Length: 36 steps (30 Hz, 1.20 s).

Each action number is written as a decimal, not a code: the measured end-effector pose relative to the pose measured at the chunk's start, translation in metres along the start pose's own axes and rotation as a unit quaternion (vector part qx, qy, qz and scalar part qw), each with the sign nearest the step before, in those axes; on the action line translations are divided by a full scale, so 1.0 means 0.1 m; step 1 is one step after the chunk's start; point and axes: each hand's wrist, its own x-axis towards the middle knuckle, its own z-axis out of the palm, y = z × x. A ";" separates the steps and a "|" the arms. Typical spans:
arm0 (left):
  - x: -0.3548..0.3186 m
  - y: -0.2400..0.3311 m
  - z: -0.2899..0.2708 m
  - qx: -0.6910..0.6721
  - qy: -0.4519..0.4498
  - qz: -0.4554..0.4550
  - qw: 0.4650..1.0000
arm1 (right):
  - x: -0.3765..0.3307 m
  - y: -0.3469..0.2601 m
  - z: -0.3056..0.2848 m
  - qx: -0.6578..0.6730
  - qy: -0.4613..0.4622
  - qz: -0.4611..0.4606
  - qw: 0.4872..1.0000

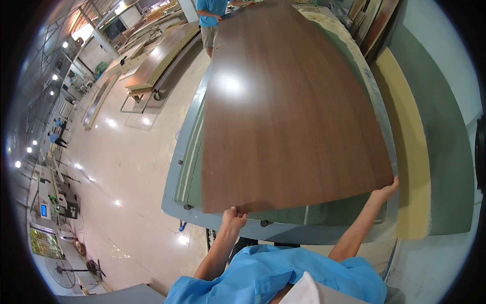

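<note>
Lighting on my feed: bright overall; small lamps (65, 44) glowed at left. Glare: I noted one white patch on the brown panel (291, 116), lesser spots across the floor (144, 169). Distortion: straight edges bowed; corners were black. Far background: looked soft.

Woodworking workshop, factory-type. Landmark: large brown wood-grain panel (293, 116), over a blue-grey flat machine table (324, 234). Left of panel: stacked brown flat boards (164, 58) on a wheeled metal cart (147, 103), glossy pale floor (126, 167); farther left, dark machine with blue screen (63, 195), metal roof trusses (35, 66). Beyond panel's far right: leaning boards (377, 28).
</note>
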 end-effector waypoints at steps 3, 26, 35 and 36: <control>-0.29 0.30 0.00 -0.006 0.007 0.057 0.998 | -0.16 0.30 -0.17 0.005 0.028 0.050 0.998; -0.78 1.28 0.34 -0.034 -0.041 0.078 0.995 | -0.50 1.44 -0.69 0.006 0.141 0.152 0.978; -0.99 1.29 0.46 -0.013 -0.038 0.079 0.996 | -0.59 1.62 -0.98 -0.107 0.098 0.165 0.975; -1.01 1.29 0.46 -0.017 -0.047 0.075 0.996 | -0.62 1.59 -1.03 -0.156 0.058 0.198 0.966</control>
